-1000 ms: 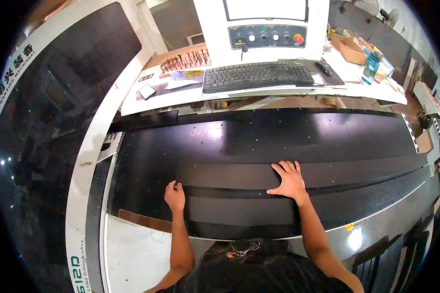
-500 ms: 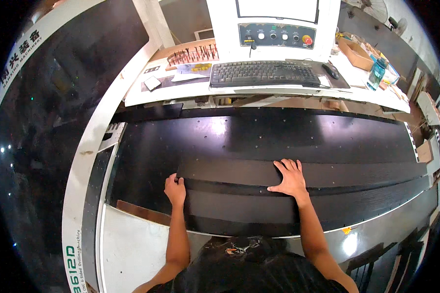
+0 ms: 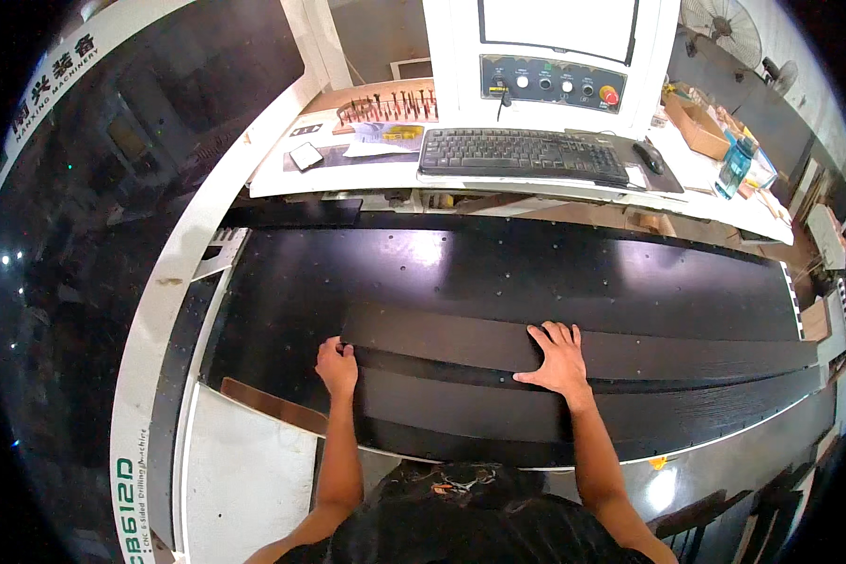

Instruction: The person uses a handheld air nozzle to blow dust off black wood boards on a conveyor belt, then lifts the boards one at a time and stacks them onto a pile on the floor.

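Two long, dark boards lie side by side on the black machine table [image 3: 498, 263]. My left hand [image 3: 336, 367] is at the left end of the far board [image 3: 442, 335], its fingers curled closed at the near corner. Spread out flat, my right hand [image 3: 561, 361] rests on the same board about its middle, with the thumb toward the near edge. The near board [image 3: 461, 406] lies closer to my body, under my right wrist. A narrow dark gap separates the two boards on the left and tapers toward the right.
Beyond the table, a white desk carries a keyboard [image 3: 522, 153], a mouse [image 3: 648, 158], a rack of drill bits [image 3: 390, 108] and a water bottle [image 3: 735, 167]. A control panel [image 3: 550, 85] stands behind. The machine's white frame [image 3: 174, 254] rises at my left.
The view has turned and tilted slightly. Both hands keep their places and poses on the far board, and the boards show no clear shift on the table.
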A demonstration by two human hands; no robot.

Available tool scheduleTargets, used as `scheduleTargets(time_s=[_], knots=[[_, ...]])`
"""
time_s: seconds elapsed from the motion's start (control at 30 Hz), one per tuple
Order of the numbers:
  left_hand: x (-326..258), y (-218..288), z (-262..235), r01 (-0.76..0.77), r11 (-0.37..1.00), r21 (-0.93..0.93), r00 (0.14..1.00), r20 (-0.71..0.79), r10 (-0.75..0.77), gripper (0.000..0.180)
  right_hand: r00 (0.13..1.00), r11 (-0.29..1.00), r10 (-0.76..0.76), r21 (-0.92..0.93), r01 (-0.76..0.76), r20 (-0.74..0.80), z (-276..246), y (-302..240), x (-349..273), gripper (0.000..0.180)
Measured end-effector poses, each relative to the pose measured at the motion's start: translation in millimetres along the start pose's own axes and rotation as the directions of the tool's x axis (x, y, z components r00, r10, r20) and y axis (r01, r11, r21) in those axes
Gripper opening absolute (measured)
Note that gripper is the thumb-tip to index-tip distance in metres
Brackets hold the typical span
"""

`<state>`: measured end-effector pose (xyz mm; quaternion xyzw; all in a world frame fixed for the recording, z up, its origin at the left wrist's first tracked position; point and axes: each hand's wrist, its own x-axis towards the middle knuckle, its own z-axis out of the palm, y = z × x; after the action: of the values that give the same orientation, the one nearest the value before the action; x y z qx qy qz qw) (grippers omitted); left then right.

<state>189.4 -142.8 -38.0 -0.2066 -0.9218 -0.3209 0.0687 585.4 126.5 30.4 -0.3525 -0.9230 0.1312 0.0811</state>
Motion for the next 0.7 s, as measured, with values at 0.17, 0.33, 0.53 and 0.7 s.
scheduleTargets(time_s=[0.17,0.33,0.53,0.7], knots=[[5.3,-6.9,4.3,-0.057,0.997,-0.042,0.998,-0.027,0.056,0.027,0.997,0.999,-0.052,-0.012,0.051,-0.052,10.9,7.1,-0.3,0.104],[4.4,-11.3,6.0,-0.062,0.995,-0.073,0.997,-0.051,0.058,0.027,0.995,0.998,-0.068,-0.016,0.067,-0.077,3.7,3.0,-1.0,0.102],[-2.2,-9.2,-2.1,-0.004,0.999,-0.045,1.0,0.0,0.004,0.029,0.989,0.994,-0.103,0.007,0.105,-0.109,11.8,3.3,-6.1,0.101],[1.2,-9.7,1.4,-0.037,0.993,-0.11,0.999,-0.014,0.036,0.031,0.987,0.996,-0.087,-0.01,0.086,-0.132,9.5,2.4,-6.7,0.1]])
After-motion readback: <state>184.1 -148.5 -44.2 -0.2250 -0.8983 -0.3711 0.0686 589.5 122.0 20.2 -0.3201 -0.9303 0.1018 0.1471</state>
